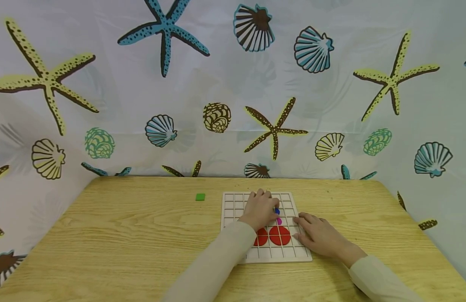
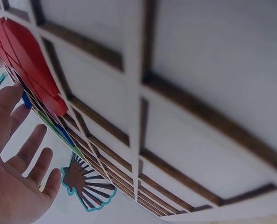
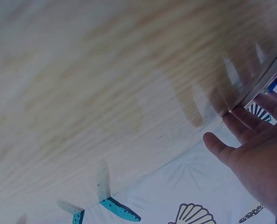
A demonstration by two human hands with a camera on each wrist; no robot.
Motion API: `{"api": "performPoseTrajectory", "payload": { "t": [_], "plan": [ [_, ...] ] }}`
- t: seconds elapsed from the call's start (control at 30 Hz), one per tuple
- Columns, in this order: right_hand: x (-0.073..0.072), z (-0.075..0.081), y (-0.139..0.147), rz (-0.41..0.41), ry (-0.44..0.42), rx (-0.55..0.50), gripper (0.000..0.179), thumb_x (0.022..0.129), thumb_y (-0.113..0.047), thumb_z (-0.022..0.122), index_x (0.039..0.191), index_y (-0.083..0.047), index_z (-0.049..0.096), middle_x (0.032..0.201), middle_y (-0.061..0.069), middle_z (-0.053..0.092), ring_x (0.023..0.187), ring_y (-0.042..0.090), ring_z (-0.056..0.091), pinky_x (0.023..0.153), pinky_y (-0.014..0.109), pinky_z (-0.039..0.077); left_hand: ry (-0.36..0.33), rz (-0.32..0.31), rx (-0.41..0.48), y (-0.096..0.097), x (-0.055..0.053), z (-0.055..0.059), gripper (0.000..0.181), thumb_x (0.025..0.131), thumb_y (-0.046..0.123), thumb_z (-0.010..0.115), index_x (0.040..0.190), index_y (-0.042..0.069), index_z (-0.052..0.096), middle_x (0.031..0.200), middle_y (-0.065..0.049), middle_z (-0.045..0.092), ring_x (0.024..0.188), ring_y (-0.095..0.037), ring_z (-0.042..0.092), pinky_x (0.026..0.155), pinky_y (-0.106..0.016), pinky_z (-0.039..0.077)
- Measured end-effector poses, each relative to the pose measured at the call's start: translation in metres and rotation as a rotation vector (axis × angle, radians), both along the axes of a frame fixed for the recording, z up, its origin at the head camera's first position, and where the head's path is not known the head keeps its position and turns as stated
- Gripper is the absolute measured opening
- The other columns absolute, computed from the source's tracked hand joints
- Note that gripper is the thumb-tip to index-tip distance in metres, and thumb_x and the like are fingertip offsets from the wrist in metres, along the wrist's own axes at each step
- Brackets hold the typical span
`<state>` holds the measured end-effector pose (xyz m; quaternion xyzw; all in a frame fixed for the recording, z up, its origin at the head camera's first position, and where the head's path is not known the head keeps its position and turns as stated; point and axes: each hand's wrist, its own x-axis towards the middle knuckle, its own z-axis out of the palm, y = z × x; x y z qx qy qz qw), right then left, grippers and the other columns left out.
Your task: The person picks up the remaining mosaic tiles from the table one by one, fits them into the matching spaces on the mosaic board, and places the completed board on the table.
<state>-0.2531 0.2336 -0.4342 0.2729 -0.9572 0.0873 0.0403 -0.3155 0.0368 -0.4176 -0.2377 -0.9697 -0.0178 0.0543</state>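
Now pinching the blue disc (image 1: 277, 212) over the grid board (image 1: 303, 253) with the left hand (image 1: 258, 210), resting the outstretched right hand (image 1: 321, 237) at its edge, risking nudging the neighbouring pink disc (image 1: 279, 221) by lowering crookedly.

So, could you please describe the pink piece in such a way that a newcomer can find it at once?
On the wooden table, find the white grid board. Just beyond its right-hand red circle, near the left hand, lies the pink piece. It is far smaller than that circle, and its colour separates it from the blue piece just behind it.
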Motion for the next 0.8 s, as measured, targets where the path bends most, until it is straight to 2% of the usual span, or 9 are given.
{"api": "performPoseTrajectory", "payload": {
  "t": [0.37, 0.8],
  "plan": [
    [-0.0005, -0.0015, 0.0006, -0.003, 0.010, 0.006, 0.047, 0.093, -0.035, 0.049, 0.132, -0.009, 0.048, 0.133, 0.015, 0.047, 0.121, 0.032, 0.047, 0.095, 0.054, 0.038, 0.015, 0.002, -0.009, 0.0009, -0.0043, -0.0030, 0.026, 0.083, 0.046, 0.061, 0.104, 0.032, 0.064, 0.108, 0.005, 0.058, 0.104, -0.018, 0.047, 0.091, -0.038, 0.038],
    [0.0002, -0.0012, 0.0004, -0.010, -0.015, 0.006, 0.048, 0.093, -0.036, 0.048, 0.132, -0.009, 0.047, 0.135, 0.016, 0.045, 0.123, 0.032, 0.045, 0.097, 0.054, 0.036, 0.014, 0.000, -0.005, 0.0013, -0.0011, -0.0003, 0.027, 0.083, 0.046, 0.061, 0.105, 0.031, 0.065, 0.109, 0.003, 0.058, 0.106, -0.019, 0.048, 0.091, -0.039, 0.038]
  ]
}}
